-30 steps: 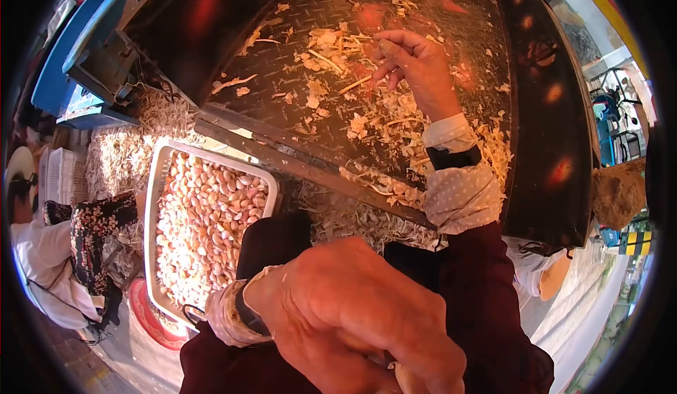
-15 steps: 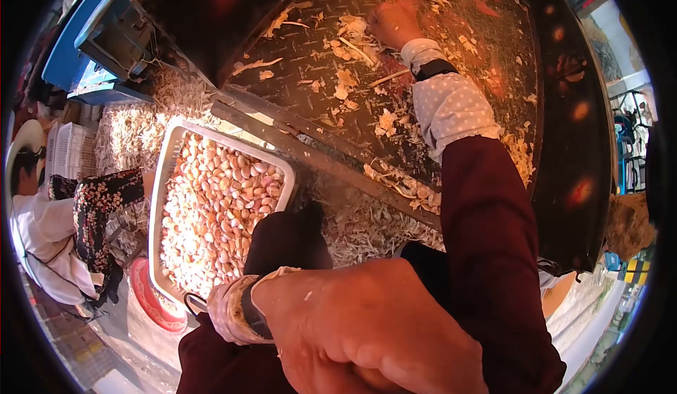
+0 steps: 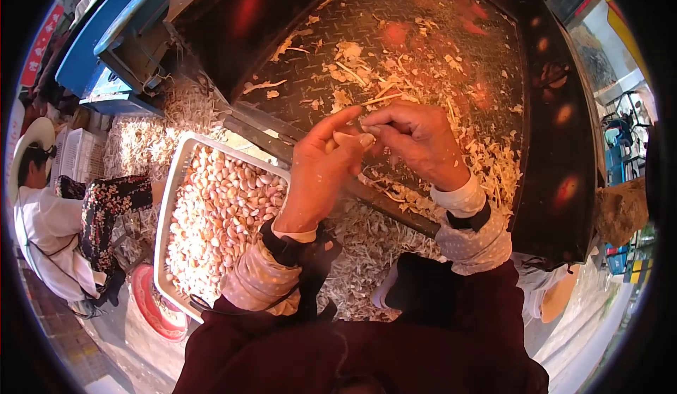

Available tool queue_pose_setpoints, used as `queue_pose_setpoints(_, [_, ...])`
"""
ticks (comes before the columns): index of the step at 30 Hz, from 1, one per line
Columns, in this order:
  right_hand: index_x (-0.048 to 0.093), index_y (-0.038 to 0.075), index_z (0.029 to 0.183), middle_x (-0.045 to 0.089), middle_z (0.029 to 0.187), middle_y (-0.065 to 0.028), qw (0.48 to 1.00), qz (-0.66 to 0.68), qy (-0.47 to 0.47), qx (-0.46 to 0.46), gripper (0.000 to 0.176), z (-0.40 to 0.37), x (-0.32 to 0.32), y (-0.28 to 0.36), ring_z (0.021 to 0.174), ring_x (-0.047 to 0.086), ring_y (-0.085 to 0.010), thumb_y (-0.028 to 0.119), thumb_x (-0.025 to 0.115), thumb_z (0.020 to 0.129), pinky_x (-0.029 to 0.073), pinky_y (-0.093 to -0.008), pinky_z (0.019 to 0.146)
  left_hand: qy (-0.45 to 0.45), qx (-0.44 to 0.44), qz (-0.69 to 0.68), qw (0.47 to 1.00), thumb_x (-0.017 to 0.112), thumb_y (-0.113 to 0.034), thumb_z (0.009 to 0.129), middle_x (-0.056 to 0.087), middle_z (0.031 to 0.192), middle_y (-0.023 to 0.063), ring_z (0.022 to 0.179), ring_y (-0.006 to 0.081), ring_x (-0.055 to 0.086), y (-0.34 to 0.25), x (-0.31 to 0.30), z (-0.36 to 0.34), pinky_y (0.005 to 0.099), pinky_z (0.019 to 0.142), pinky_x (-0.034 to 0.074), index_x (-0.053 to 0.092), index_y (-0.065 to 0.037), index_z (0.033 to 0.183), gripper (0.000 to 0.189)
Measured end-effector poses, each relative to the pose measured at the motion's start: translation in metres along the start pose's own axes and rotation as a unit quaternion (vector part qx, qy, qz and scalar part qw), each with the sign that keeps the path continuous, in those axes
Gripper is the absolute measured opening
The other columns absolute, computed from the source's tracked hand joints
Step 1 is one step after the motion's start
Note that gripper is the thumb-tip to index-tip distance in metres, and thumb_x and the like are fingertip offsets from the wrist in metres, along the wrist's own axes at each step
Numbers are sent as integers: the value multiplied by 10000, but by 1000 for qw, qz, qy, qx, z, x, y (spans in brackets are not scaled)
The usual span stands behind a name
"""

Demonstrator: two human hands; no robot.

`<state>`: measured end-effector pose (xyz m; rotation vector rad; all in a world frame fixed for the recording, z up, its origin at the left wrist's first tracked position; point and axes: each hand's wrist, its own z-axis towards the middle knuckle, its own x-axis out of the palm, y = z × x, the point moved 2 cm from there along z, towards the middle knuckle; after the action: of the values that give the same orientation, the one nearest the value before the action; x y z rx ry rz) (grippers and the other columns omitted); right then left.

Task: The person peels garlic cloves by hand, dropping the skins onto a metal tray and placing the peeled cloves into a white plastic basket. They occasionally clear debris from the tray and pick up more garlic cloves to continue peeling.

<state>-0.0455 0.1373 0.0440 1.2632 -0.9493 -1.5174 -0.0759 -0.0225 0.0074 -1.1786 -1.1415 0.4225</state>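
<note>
My left hand (image 3: 317,165) is raised over the near edge of the metal bed, its fingers closed on a small pale garlic clove (image 3: 343,139). Close against it, my right hand (image 3: 419,140) has thumb and forefinger pinched together by the left fingertips. Whatever lies between those right fingertips is too small and covered to make out. Below and left of my left hand stands a white plastic crate (image 3: 163,232) filled with garlic cloves (image 3: 218,211).
Dry garlic skins and stalks (image 3: 349,70) lie scattered over the dark tread-plate bed (image 3: 303,77). More husks (image 3: 367,253) cover the ground below. A seated person (image 3: 53,218) is at left, near a red basin (image 3: 159,309). A blue metal frame (image 3: 106,41) stands upper left.
My right hand has come back from the bed's far part toward me. My left hand has moved up and forward from near my body, and both now meet above the bed's edge.
</note>
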Motion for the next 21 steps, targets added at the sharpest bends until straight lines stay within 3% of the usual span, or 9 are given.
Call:
queue_pose_setpoints(3, [664,-33,920,673,779,-70,998,-34,-6,-59,96,-19,15,21,633,639,-81,47,620,890,491,-212,518,-7,8,43,999,633,-31,882,601,767,-9,639,43,508,-8,4,-13,185,564,412,593,40,1188,317])
queue_pose_setpoints(5, [646,-26,932,681,844,-82,992,100,6,73,85,-29,13,20,650,644,-87,39,629,880,506,-210,538,-13,-4,43,999,645,-39,879,605,722,-20,605,32,490,-12,13,-23,180,535,391,659,36,1061,197])
queue_pose_setpoints(6, [646,-26,932,681,844,-82,994,94,-6,64,85,-32,10,22,650,644,-87,39,629,880,506,-210,538,2,2,45,999,645,-39,879,605,722,-20,605,32,490,-11,14,-25,180,535,391,659,36,1061,197])
queue_pose_setpoints(9, [599,-18,999,679,868,-96,966,246,-10,77,131,-43,13,14,650,654,-118,6,615,872,531,-217,542,20,60,137,988,664,-50,868,601,677,-14,521,28,480,-10,11,-34,153,471,361,660,-1,960,104])
queue_pose_setpoints(14, [577,-26,978,642,780,-94,915,392,-47,80,116,-69,20,12,640,672,-169,-41,575,863,539,-229,522,41,44,133,989,625,-29,874,593,685,-6,512,18,446,-11,24,-51,153,461,327,639,-3,936,68])
queue_pose_setpoints(16, [569,-24,965,627,755,-90,862,494,-94,65,108,-72,30,2,620,665,-167,-48,558,861,536,-233,507,-17,71,82,994,628,-20,877,573,687,-30,541,13,437,-13,32,-54,161,486,330,645,7,962,91])
queue_pose_setpoints(21, [564,-25,905,627,737,-97,866,473,-161,22,59,-80,52,2,606,662,-165,-47,535,859,534,-235,496,-64,107,75,989,611,-69,907,581,726,-17,551,19,445,0,31,-61,146,480,330,627,-3,994,110])
